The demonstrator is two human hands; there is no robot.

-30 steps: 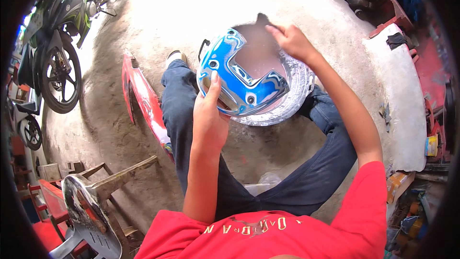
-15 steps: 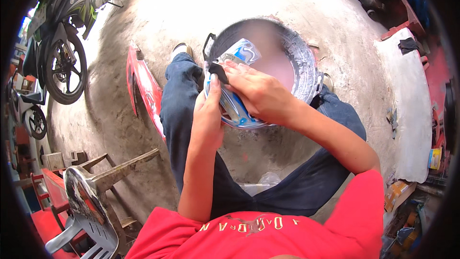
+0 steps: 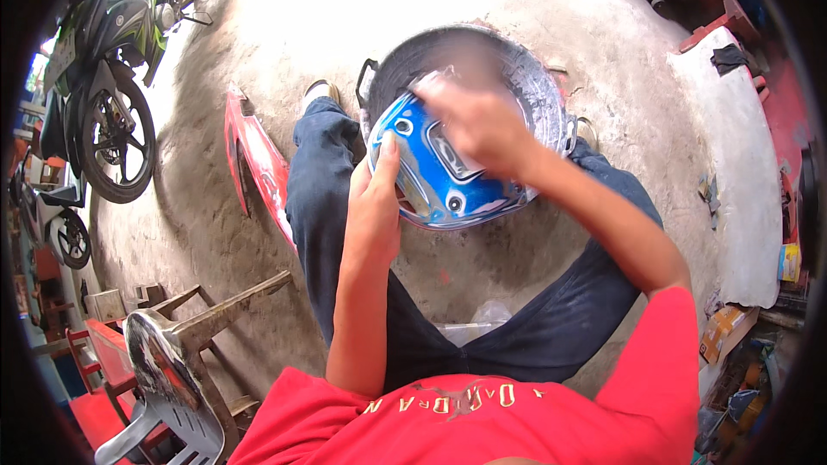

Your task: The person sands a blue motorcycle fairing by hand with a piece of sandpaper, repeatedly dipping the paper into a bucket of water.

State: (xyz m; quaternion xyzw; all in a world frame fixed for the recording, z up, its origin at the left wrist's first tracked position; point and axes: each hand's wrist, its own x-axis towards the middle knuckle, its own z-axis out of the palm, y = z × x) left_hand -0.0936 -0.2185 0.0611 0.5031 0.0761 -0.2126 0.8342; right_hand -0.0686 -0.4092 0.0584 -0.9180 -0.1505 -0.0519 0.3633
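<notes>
My left hand grips the near left edge of a blue motorcycle body panel, thumb on its face. Grey sanded-looking patches, round holes and a recessed rectangle mark the panel. It is tilted over a black tub with white-streaked walls and side handles, between my legs. My right hand is over the panel's far part, its fingers curled together and blurred by motion. Something pale shows at its fingertips, too smeared to name. The hand hides part of the panel and the tub's inside.
A red body panel lies on the concrete floor left of my leg. Motorcycles stand at the far left. A worn chair is at the near left. A pale slab and clutter line the right side.
The panel has turned so its blue face with holes shows more fully. My right hand has moved up and right from beside my left thumb. The black piece there is no longer visible.
</notes>
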